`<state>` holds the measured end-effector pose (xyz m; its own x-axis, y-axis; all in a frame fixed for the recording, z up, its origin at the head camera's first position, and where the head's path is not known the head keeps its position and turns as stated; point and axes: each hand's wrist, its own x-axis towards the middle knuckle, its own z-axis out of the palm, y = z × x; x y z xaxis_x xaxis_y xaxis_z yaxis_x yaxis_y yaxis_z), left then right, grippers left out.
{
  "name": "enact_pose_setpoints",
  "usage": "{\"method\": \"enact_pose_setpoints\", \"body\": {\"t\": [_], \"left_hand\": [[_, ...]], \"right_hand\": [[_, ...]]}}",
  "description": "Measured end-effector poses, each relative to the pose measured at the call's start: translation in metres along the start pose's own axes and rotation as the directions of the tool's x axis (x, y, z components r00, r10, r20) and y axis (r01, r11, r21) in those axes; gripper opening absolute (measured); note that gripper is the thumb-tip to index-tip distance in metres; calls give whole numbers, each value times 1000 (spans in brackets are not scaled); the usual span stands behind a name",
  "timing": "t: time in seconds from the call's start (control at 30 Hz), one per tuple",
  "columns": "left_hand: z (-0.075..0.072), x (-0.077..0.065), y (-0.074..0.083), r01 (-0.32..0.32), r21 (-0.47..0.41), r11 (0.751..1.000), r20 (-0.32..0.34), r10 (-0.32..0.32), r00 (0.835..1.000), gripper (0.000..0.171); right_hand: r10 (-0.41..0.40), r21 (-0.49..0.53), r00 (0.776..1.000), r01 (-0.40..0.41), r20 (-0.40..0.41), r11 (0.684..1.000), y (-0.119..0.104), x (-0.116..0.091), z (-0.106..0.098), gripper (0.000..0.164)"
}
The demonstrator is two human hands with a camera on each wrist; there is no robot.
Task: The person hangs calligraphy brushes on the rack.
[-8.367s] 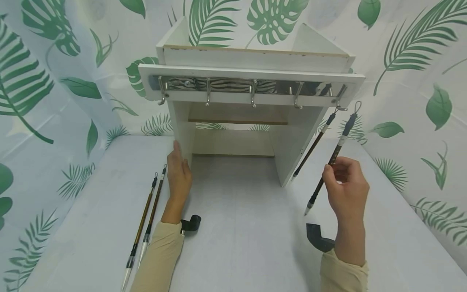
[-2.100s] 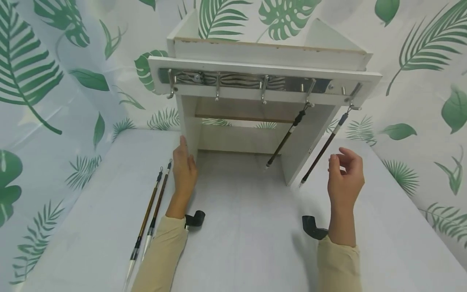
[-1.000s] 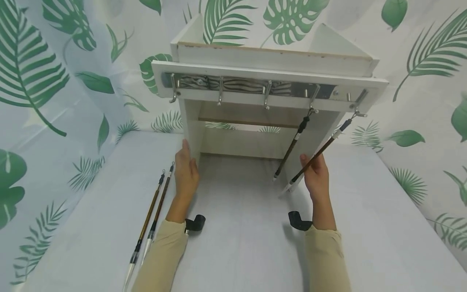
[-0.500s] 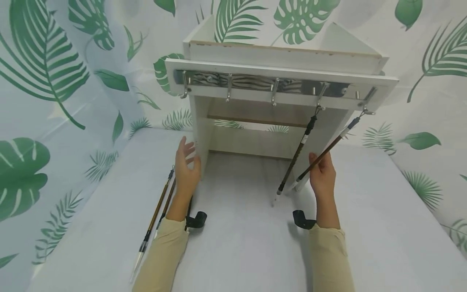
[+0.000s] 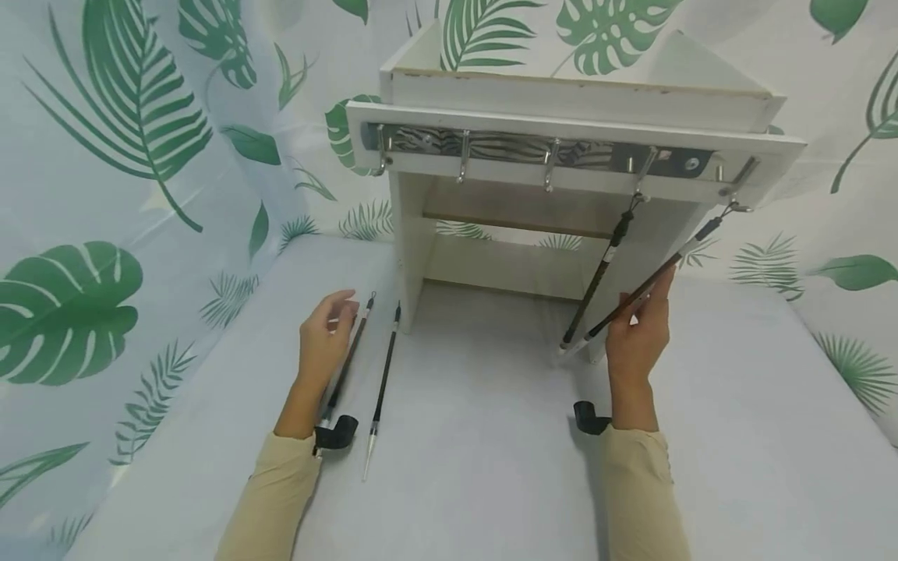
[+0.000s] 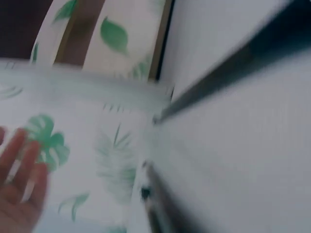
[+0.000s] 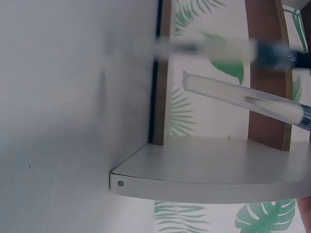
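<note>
My left hand (image 5: 325, 339) hovers with loosely bent fingers beside a calligraphy brush (image 5: 351, 351) on the white table; my wrist and forearm hide part of that brush. To its right lies another brush (image 5: 384, 374), its pale tip toward me. My right hand (image 5: 637, 343) rests at the outer side of the cabinet's right panel (image 5: 662, 234). A hanging brush (image 5: 652, 282), looped on the rightmost hook (image 5: 737, 195), slants across in front of its fingers. One more brush (image 5: 596, 284) hangs from the hook (image 5: 644, 173) beside it. Clear sleeves (image 7: 243, 97) cover brush tips.
A white open-fronted cabinet (image 5: 582, 89) stands against the leaf-print backdrop (image 5: 281, 195). Along its front runs a rail (image 5: 505, 171) with several metal hooks, the left ones bare. The cabinet's left panel (image 5: 414, 249) stands just right of the lying brushes. Black wrist mounts jut inward from both wrists.
Earlier my right hand held a brush, which now hangs from the second hook from the right. That hand has since moved to the right panel. My left hand has left the left panel, moving leftward.
</note>
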<state>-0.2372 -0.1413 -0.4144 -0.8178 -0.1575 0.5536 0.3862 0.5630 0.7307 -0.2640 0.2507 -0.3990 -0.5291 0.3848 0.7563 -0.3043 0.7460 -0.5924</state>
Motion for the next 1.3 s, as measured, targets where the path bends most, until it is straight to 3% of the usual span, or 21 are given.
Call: {"method": "enact_pose_setpoints", "body": {"t": [0.1,0.2,0.27,0.37,0.43,0.47,0.5,0.73,0.97,1.3], "left_hand": [[-11,3,-9,94,61,994,111,-100,989,28],[-18,6,-18,192,177,965,210,-227,951,31],[-22,7,-23,244,271,931,290,-320,902,35],[-26,8,-29,280,375,884,433,-434,790,42],[-28,8,-32,290,404,868,504,-475,722,47],[-29,8,-33,298,408,863,525,-489,696,50],[-30,7,-34,306,406,861,538,-496,682,52],[-36,4,-38,368,387,845,546,-532,647,56],[-35,1,-40,365,437,822,566,-566,599,48],[-37,-2,-43,362,468,806,569,-588,575,42]], "right_hand": [[22,-21,1000,-23,-15,1000,1,4,-5,52],[57,-33,998,-56,0,998,2,5,-10,54],[59,-34,998,-59,3,998,3,6,-12,55],[49,-30,999,-49,5,998,3,6,-14,55],[39,-21,999,-39,-1,999,3,5,-15,55],[37,-19,999,-37,-3,999,3,5,-14,56],[42,-16,999,-42,-3,999,2,5,-14,56],[71,-15,997,-70,8,997,1,2,-12,58],[74,-49,997,-74,7,996,0,1,-11,58],[67,-30,998,-67,18,997,-5,1,0,58]]}}
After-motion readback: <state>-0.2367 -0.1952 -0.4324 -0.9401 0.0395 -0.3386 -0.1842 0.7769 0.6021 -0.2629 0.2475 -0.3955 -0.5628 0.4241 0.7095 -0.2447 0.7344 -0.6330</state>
